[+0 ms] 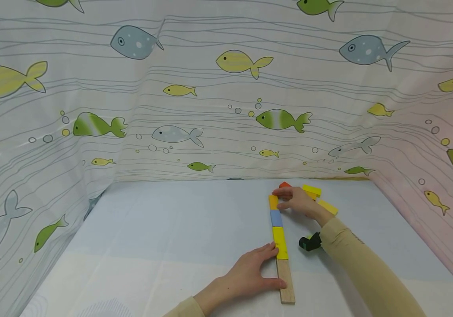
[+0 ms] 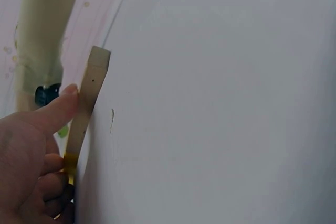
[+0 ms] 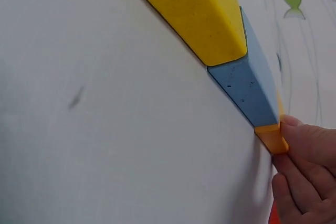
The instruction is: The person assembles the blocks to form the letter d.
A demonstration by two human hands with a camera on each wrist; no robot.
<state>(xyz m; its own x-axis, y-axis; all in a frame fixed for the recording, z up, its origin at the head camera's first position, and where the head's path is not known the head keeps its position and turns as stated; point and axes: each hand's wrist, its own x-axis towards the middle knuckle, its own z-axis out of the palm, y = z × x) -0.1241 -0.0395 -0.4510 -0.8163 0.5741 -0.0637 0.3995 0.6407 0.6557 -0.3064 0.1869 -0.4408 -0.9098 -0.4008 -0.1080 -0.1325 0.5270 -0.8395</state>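
A straight row of blocks lies on the table: a plain wooden block (image 1: pixel 286 286) nearest, a yellow block (image 1: pixel 280 240), a blue block (image 1: pixel 276 218), and an orange block (image 1: pixel 273 202) at the far end. My left hand (image 1: pixel 242 273) lies along the row's left side, its thumb touching the wooden block and its fingertips against the yellow one. At the far end, my right hand (image 1: pixel 299 202) pinches the orange block between thumb and fingers. In the right wrist view, the orange block (image 3: pixel 272 137) meets the blue block (image 3: pixel 247 87) end to end.
Behind the right hand lie yellow blocks (image 1: pixel 327 207) and a red block (image 1: pixel 284 184), partly hidden. A small dark device (image 1: pixel 310 241) sits by the right sleeve. A fish-patterned curtain (image 1: pixel 210 110) encloses the pale table (image 1: pixel 163 229) at the back and sides.
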